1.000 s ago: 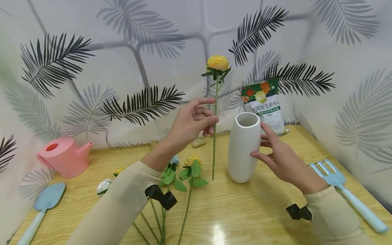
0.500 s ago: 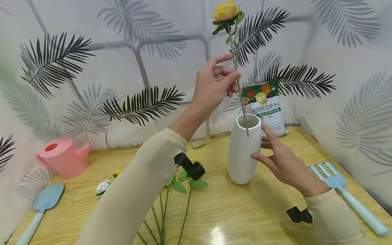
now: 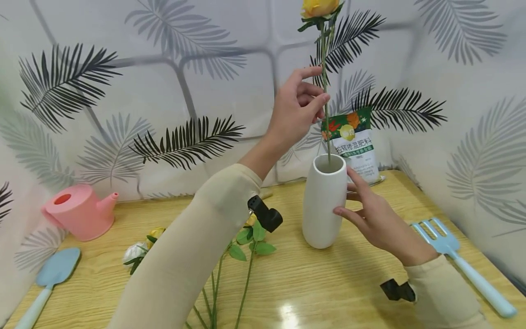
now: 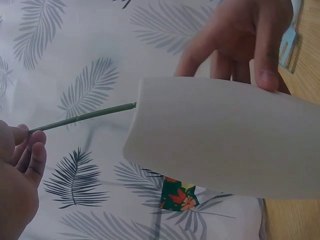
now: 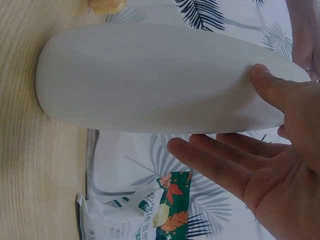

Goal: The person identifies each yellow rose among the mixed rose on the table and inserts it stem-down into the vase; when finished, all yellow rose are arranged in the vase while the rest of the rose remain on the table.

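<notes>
My left hand (image 3: 292, 109) pinches the green stem of an upright yellow rose (image 3: 319, 7), its bloom cut off by the top of the head view. The stem's lower end is inside the mouth of a tall white vase (image 3: 324, 210), which stands on the table. In the left wrist view the stem (image 4: 82, 118) runs from the fingertips to the vase rim. My right hand (image 3: 376, 221) steadies the vase from the right, thumb on its front and fingers along its far side.
Several flowers (image 3: 255, 246) lie partly under the left sleeve, a white one (image 3: 134, 252) among them. A pink watering can (image 3: 82, 214) and blue trowel (image 3: 59, 267) are left. A blue hand fork (image 3: 445, 240) lies right; a fertilizer bag (image 3: 357, 151) leans behind the vase.
My left hand has lifted the yellow rose up and to the right, over the vase, and its stem end has gone into the mouth. My right hand has kept its hold on the vase.
</notes>
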Motion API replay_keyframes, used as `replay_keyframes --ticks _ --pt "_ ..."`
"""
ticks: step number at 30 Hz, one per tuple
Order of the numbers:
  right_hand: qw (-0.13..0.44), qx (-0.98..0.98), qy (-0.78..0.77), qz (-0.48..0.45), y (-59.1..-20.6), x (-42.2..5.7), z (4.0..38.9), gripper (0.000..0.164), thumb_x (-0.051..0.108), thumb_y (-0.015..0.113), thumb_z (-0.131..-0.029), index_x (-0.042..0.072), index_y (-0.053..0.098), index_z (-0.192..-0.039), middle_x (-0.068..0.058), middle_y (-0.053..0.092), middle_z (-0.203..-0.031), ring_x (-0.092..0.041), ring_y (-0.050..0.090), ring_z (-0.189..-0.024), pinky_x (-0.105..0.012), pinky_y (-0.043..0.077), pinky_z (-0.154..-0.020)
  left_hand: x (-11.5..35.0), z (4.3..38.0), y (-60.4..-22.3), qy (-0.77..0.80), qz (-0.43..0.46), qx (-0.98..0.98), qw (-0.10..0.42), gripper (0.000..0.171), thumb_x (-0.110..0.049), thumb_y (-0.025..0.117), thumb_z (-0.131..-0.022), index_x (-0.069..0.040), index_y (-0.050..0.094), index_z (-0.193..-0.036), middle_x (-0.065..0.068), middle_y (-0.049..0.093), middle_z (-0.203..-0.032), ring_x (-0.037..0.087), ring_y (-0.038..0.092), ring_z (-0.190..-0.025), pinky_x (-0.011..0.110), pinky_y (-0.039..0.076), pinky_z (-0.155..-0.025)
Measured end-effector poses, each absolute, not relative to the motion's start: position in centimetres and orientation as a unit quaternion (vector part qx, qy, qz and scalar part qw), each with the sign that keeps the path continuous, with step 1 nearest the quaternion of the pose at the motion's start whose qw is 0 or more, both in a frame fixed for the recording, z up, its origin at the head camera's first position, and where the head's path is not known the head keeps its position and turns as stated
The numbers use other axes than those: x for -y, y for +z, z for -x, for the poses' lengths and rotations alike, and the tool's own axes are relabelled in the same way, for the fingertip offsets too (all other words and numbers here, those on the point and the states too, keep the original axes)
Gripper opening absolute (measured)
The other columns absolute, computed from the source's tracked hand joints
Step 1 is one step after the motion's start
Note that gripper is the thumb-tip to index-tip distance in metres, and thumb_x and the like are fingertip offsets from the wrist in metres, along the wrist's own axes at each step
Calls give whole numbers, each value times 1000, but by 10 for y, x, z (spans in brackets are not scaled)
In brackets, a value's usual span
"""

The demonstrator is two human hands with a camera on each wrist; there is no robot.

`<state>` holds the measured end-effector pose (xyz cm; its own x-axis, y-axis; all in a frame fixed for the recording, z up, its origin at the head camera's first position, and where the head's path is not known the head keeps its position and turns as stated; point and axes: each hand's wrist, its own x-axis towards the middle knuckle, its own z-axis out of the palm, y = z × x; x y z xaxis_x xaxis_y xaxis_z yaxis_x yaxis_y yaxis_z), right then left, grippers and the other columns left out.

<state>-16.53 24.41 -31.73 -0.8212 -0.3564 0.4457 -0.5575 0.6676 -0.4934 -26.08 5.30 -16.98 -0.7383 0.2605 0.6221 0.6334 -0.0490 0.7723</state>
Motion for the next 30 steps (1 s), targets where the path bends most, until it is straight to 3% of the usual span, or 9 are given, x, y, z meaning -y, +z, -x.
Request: replay_keyframes --ticks 9,21,30 --pt "165 900 310 -258 -318 -245 164 97 7 72 -92 13 6 -162 -32 55 -139 -47 64 -116 -41 63 -72 -49 256 -196 -620 318 710 100 45 3 65 -95 -1 51 -139 16 65 -99 31 66 -74 22 54 -64" --pt "167 897 313 -264 -319 -246 166 97 6 72 -92 14 5 -162 -31 56 -137 -45 65 -115 -40 62 -72 -47 246 -209 -634 306 709 51 44 6 64 -94 1 51 -136 16 64 -101 13 60 -63 24 51 -59" --pt "167 895 317 -266 -319 -246 166 94 6 70 -93 13 6 -162 -32 55 -138 -45 65 -115 -40 62 -72 -54 245 -213 -625 301 719 45 30 1 65 -96 3 58 -125 20 68 -102 14 56 -55 23 49 -55"
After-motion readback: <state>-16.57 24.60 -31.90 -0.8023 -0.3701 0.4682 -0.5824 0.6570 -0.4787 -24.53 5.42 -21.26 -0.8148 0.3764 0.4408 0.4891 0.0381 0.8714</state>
